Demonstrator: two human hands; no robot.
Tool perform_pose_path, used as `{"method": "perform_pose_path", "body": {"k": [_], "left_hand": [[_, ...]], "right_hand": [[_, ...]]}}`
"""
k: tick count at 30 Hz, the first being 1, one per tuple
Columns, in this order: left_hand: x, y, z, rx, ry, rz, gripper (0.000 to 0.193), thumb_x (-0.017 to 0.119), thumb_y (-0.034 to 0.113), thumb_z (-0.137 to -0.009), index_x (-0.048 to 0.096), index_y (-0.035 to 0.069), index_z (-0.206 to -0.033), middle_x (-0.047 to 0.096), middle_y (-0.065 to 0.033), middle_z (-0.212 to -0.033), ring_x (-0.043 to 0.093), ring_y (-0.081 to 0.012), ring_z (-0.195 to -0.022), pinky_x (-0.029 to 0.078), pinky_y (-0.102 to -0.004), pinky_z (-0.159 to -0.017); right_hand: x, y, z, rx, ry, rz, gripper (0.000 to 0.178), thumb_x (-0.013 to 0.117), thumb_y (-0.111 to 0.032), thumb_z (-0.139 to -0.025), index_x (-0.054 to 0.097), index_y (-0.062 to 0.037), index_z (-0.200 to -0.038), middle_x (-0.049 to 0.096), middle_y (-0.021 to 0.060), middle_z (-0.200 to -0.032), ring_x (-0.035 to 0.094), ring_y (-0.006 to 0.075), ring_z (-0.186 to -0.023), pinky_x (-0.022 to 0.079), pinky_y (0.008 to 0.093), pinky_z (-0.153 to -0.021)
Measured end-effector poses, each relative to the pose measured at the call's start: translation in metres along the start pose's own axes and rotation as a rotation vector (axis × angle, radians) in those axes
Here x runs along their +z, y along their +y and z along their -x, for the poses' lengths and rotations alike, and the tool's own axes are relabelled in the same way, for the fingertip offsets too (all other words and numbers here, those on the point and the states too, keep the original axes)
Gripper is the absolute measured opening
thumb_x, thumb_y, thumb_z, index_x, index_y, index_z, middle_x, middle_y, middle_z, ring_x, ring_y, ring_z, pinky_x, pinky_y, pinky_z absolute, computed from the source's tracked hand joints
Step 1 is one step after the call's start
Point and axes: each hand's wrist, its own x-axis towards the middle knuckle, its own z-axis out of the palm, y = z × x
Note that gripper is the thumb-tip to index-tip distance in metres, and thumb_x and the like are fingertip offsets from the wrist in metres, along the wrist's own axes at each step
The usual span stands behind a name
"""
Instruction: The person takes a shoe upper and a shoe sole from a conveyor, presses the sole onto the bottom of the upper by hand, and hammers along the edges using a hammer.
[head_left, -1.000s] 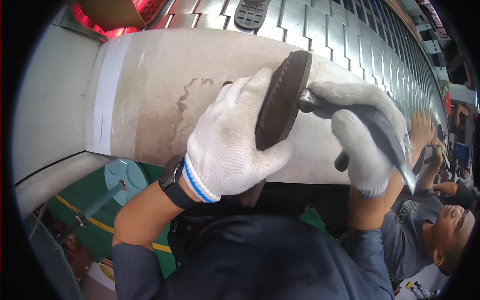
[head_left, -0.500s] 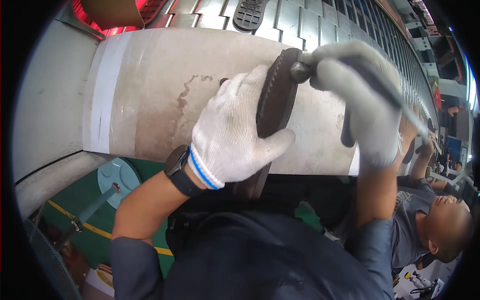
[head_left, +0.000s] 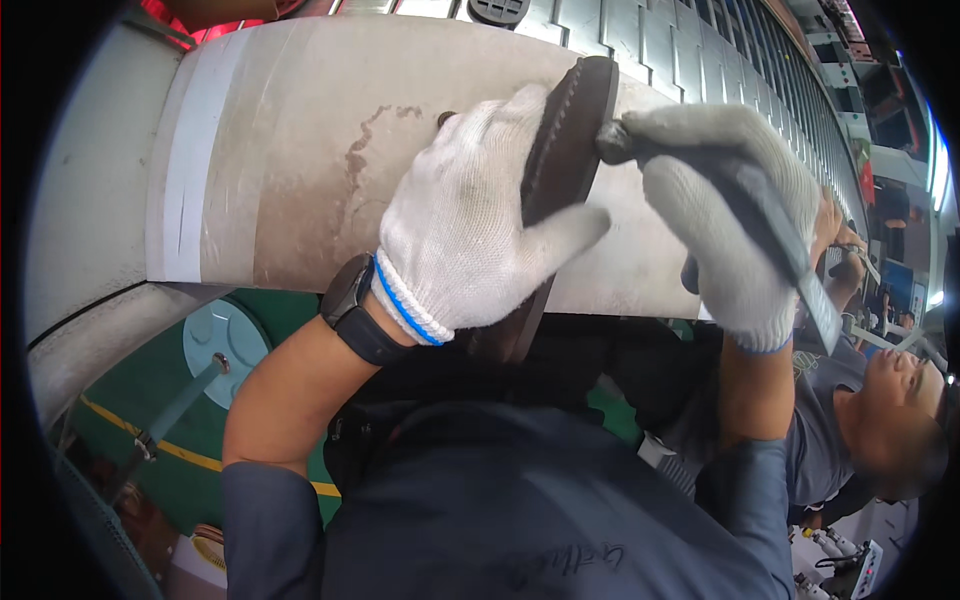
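My left hand (head_left: 470,215), in a white knit glove with a blue-edged cuff, is closed around a dark brown shoe sole (head_left: 580,120) held on edge. A row of stitch-like marks runs along the sole's rim. The glove covers its middle, so I cannot tell whether an upper is attached. In my right hand (head_left: 735,240), gloved too, is a hammer (head_left: 616,143) with a rounded dark striking face and a long flat metal end sticking out beyond the fingers. Its rounded face is right beside the sole's right side; whether they touch, I cannot tell.
Beneath my hands lies a worn beige work surface (head_left: 310,150) with brown stains. A metal slat conveyor (head_left: 600,40) runs behind it, carrying a dark sole (head_left: 498,10). Another person (head_left: 830,430) is close on the right. A light blue round stool (head_left: 222,350) stands at lower left.
The hammer's rounded face has shifted off the sole's face toward its right edge. The flat end, smeared earlier, is now sharp. The whole view has tilted slightly; both grips stay the same.
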Motion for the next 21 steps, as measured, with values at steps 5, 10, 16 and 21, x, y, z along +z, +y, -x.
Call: {"method": "perform_pose_path", "body": {"k": [5,10,16,21], "left_hand": [[0.008,-0.009,0.003,0.089,0.116,-0.009,0.044,0.066,0.019,-0.103,0.063,-0.005,-0.14,0.07,-0.0277,-0.118,0.069,-0.0454,-0.111,0.054,-0.0451,-0.1],[0.01,-0.009,0.005,0.061,0.122,-0.043,0.044,0.067,0.023,-0.103,0.065,-0.004,-0.138,0.071,-0.0273,-0.119,0.07,-0.0462,-0.111,0.055,-0.047,-0.098],[0.014,-0.012,0.007,0.075,0.171,-0.053,0.045,0.067,0.026,-0.104,0.065,-0.004,-0.137,0.071,-0.0279,-0.119,0.07,-0.046,-0.11,0.056,-0.0469,-0.098],[0.019,-0.015,0.007,0.13,0.245,-0.078,0.047,0.07,0.037,-0.101,0.067,0.001,-0.131,0.073,-0.0249,-0.11,0.071,-0.0458,-0.105,0.058,-0.0533,-0.092]], "right_hand": [[0.014,-0.005,0.03,0.057,-0.003,-0.069,0.034,0.075,0.0,-0.088,0.073,0.0065,-0.122,0.079,0.0175,-0.116,0.076,0.0243,-0.109,0.058,0.0351,-0.099],[0.022,-0.013,0.052,0.055,-0.029,-0.08,0.035,0.079,-0.003,-0.086,0.073,0.0056,-0.12,0.078,0.0198,-0.12,0.076,0.0283,-0.112,0.058,0.0399,-0.101],[0.031,-0.015,0.077,0.188,-0.06,-0.291,0.038,0.081,-0.005,-0.085,0.072,0.0045,-0.12,0.077,0.021,-0.122,0.074,0.0289,-0.116,0.057,0.0426,-0.103],[0.029,-0.036,0.086,0.046,-0.234,-0.176,0.04,0.08,-0.002,-0.086,0.069,0.0045,-0.123,0.074,0.026,-0.125,0.074,0.0361,-0.118,0.055,0.0435,-0.105]]}}
